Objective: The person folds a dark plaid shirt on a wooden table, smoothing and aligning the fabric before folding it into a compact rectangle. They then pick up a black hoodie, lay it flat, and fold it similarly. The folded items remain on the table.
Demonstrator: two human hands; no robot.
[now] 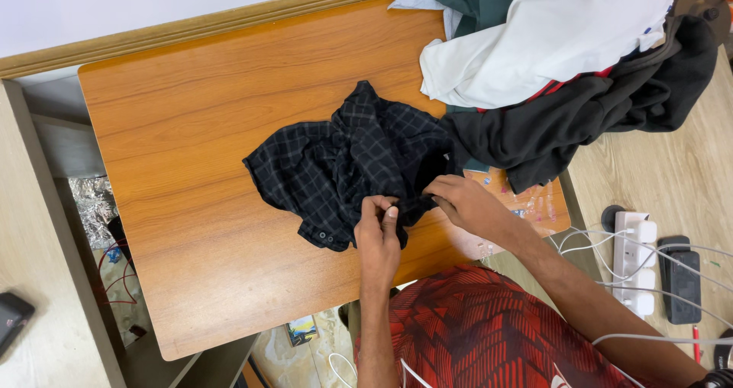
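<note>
So the dark checked shirt (347, 163) is lying crumpled in the middle of the wooden bench (191, 128), nowhere near flat. Both hands are on its near edge: the left hand (378, 231) is pinching a bit of the fabric between thumb and fingers, and the right hand (462, 201) is closed on the cloth just to the right of it, close to where the shirt meets the pile. Looks to me like the sorting-out of this shirt has barely got going; it's bunched, one sleeve sticks out toward the far side, and no neat fold shows anywhere. At the far right of the bench there's a heap of clothes (565, 59), white, green and black, all untouched and tangled. A white power strip (637, 262) sits on the floor to the right.
</note>
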